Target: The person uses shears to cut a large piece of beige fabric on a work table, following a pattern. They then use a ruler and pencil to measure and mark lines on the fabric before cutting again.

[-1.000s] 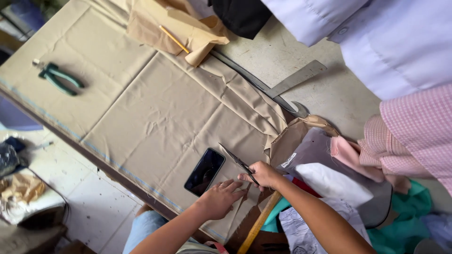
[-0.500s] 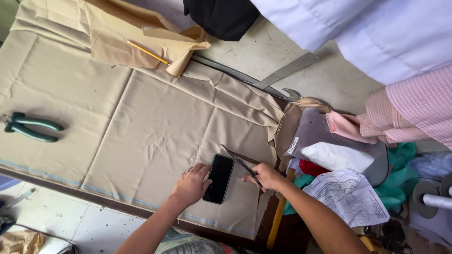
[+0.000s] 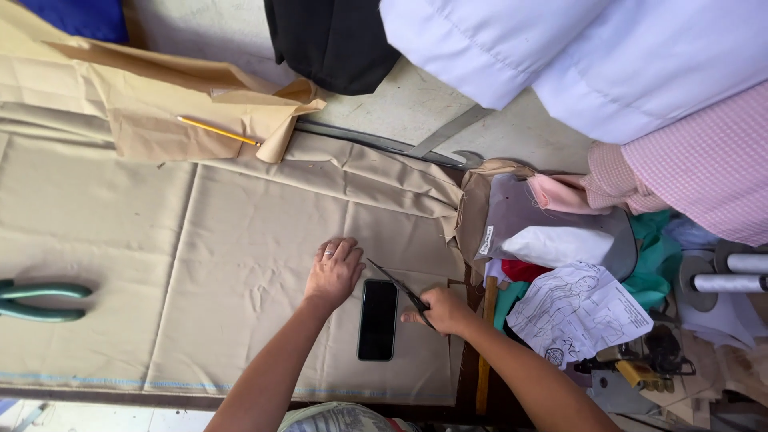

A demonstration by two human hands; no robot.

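**Shears at the edge of the tan cloth**

We see the tan cloth (image 3: 240, 240) spread flat over most of the table (image 3: 416, 104); our left hand (image 3: 334, 270) lies released on it, palm down and fingers spread, pressing the fabric just left of a black phone (image 3: 378, 318); our right hand (image 3: 442, 310) is clenched around the handles of small shears (image 3: 398, 290), whose blades stand open and point up and left toward the left hand, the tips just beside its fingers.

As far as we can judge, the cutting is barely begun; the cloth shows only fold creases and no long cut line, and nearly all of it lies whole; whether the blades have already bitten the near right edge we cannot tell, since the hand hides that spot.

Around us: a yellow pencil (image 3: 218, 130) rests on brown pattern paper (image 3: 152, 104) at the far side; big green-handled shears (image 3: 40, 300) lie well apart at the left; a long dark metal ruler (image 3: 376, 142) runs along the cloth's far edge; a heap of fabric scraps and a printed sketch sheet (image 3: 578, 310) crowd the right; garments (image 3: 560, 56) hang overhead.

The phone lies on the cloth right beside the blades, and we judge it the likeliest thing in the way.
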